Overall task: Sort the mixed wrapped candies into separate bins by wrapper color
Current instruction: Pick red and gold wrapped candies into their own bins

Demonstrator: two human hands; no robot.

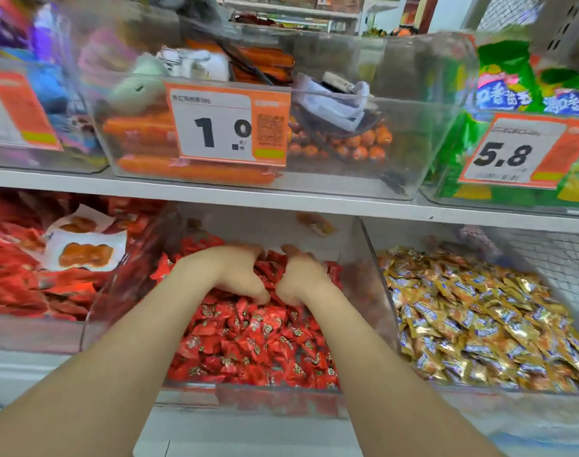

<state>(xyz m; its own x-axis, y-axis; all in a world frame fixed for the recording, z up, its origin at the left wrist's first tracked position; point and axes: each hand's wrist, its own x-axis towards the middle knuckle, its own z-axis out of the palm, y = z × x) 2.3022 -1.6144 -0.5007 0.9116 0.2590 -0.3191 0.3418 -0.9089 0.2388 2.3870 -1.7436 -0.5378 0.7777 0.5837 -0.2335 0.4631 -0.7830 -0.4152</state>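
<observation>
**Forearms deep among red candies**

Two bare arms come in from the bottom edge and meet over the middle clear bin. The left hand and the right hand lie side by side on the heap, nearly touching, with the knuckles up. The fingers of both are bent down into the wrappers. The tips are hidden and blurred, so I cannot tell if they close round any candy or only press on the heap.

Room above the hands is low, because the white shelf board passes just over the back of the bin. On the right, a clear wall stands between this bin and the neighbouring bin, which is full of gold candies with blue and white print. On the left, beyond the other wall, lie larger red packets.

The red candies are small, shiny and crinkled, each with a small pale mark. They fill the middle bin from the back nearly to its front rim.

Two price tags hang on the shelf above: one reads 1.0, the other 5.8.
</observation>
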